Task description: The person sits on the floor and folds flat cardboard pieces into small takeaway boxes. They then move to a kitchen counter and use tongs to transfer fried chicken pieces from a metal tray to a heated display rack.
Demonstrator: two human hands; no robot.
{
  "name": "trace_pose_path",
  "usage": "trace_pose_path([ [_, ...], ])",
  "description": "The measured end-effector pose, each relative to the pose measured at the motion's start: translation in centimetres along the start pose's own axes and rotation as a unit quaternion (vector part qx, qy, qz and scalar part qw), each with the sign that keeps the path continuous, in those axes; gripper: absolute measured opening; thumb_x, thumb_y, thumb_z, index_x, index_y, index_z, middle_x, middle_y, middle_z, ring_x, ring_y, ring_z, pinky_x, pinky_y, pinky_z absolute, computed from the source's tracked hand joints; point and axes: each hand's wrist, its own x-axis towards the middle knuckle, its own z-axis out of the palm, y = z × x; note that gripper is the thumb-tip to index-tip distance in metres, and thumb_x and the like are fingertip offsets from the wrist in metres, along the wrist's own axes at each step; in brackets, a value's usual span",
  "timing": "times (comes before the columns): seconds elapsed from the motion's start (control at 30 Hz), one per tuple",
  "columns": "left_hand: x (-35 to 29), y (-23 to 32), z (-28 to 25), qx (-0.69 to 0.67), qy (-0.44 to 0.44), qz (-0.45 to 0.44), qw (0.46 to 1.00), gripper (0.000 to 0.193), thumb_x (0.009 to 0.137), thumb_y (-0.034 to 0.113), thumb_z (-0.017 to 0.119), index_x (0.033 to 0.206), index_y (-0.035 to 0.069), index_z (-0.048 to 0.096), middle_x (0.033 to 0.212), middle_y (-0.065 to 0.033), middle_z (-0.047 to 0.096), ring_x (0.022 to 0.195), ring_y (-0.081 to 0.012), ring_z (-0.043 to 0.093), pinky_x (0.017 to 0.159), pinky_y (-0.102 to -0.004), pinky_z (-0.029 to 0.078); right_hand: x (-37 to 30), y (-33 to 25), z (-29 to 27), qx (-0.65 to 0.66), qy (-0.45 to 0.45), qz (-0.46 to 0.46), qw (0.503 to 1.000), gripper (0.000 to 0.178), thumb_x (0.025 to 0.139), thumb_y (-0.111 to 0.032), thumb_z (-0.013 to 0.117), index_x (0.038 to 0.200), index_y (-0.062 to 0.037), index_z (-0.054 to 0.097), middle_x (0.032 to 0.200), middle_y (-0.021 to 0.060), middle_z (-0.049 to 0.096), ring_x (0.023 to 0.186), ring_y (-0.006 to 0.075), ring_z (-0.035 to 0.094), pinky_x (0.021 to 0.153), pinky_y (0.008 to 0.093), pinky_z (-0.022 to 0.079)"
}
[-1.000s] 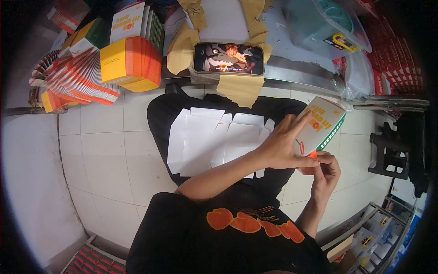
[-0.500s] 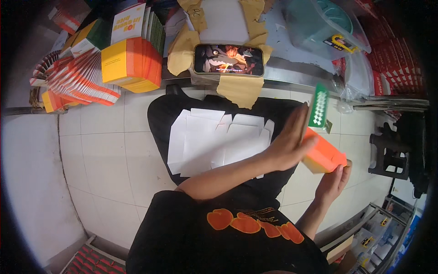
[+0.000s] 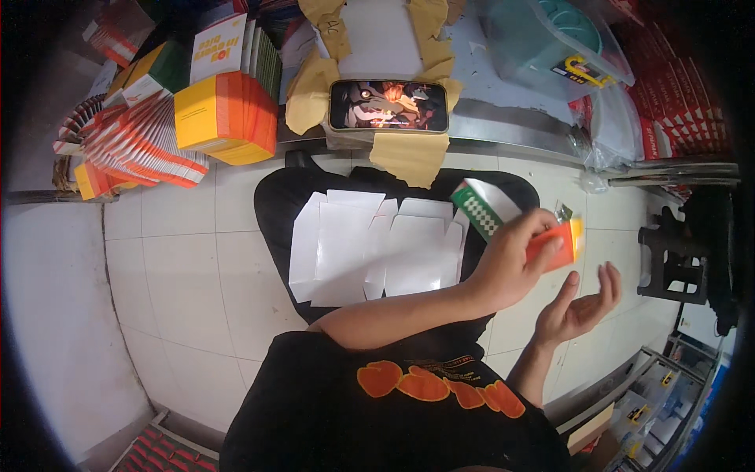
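A small folding carton, orange and yellow [image 3: 563, 245] with a green, white-patterned panel [image 3: 478, 208], is gripped in my left hand [image 3: 511, 256] over my right knee. The green panel angles up and left, and a white inner face shows beside it. My fingers hide the middle of the carton. Just below and right of it, my right hand [image 3: 578, 311] is off the carton, fingers spread and holding nothing. Across my lap lie flat, unfolded carton blanks [image 3: 346, 244], white side up, with creases and cut flaps.
A phone [image 3: 389, 105] showing a video leans at the bench edge ahead. Folded cartons [image 3: 224, 118] stand stacked at the left. A clear plastic tub [image 3: 535, 47] sits at the back right. A dark stool [image 3: 672, 263] is on the tiled floor at the right.
The carton has turned, its green panel swinging from upright to leaning left. My right hand has let go of its lower end and opened. My left hand keeps its hold.
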Motion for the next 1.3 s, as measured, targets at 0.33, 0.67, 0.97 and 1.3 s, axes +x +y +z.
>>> trace_pose_path([
  [0.33, -0.4, 0.2, 0.7, -0.074, -0.013, 0.008, 0.997, 0.013, 0.093, 0.001, 0.061, 0.102, -0.006, 0.058, 0.101, -0.0122, 0.068, 0.089, -0.0160, 0.067, 0.080, -0.0272, 0.053, -1.4, 0.0, 0.6, 0.017, -0.154, 0.042, 0.987, 0.035, 0.086, 0.006, 0.061, 0.122, 0.0033, 0.063, 0.120, 0.0227, 0.063, 0.110, 0.0336, 0.063, 0.092, 0.0387, 0.052],
  [0.67, -0.9, -0.6, 0.4, -0.115, -0.002, -0.064, 0.991, 0.014, 0.090, 0.001, 0.064, 0.103, -0.005, 0.066, 0.101, -0.0130, 0.071, 0.094, -0.0181, 0.070, 0.085, -0.0290, 0.055, -1.0, -0.7, 1.0, 0.176, -0.091, 0.309, 0.930, 0.019, 0.097, -0.006, 0.053, 0.107, 0.0053, 0.065, 0.109, 0.0096, 0.062, 0.100, 0.0153, 0.057, 0.087, 0.0285, 0.045],
  [0.97, -1.1, -0.8, 0.2, -0.022, 0.019, 0.024, 0.999, 0.008, 0.086, 0.000, 0.067, 0.093, -0.003, 0.069, 0.089, -0.0125, 0.071, 0.082, -0.0198, 0.071, 0.068, -0.0294, 0.055, -1.3, -0.4, 1.0, 0.115, -0.115, 0.229, 0.960, 0.016, 0.095, -0.004, 0.056, 0.101, 0.0049, 0.068, 0.097, 0.0073, 0.058, 0.087, 0.0132, 0.053, 0.075, 0.0261, 0.043],
  [1.3, -1.8, 0.6, 2.1, -0.134, 0.046, -0.010, 0.990, 0.012, 0.088, 0.002, 0.064, 0.098, -0.004, 0.058, 0.102, -0.0110, 0.063, 0.087, -0.0171, 0.064, 0.074, -0.0285, 0.051, -3.5, -2.6, 1.8, 0.240, -0.139, 0.214, 0.937, 0.066, 0.095, -0.025, 0.057, 0.147, 0.0028, 0.028, 0.157, 0.0237, 0.016, 0.147, 0.0367, 0.015, 0.118, 0.0456, 0.015],
])
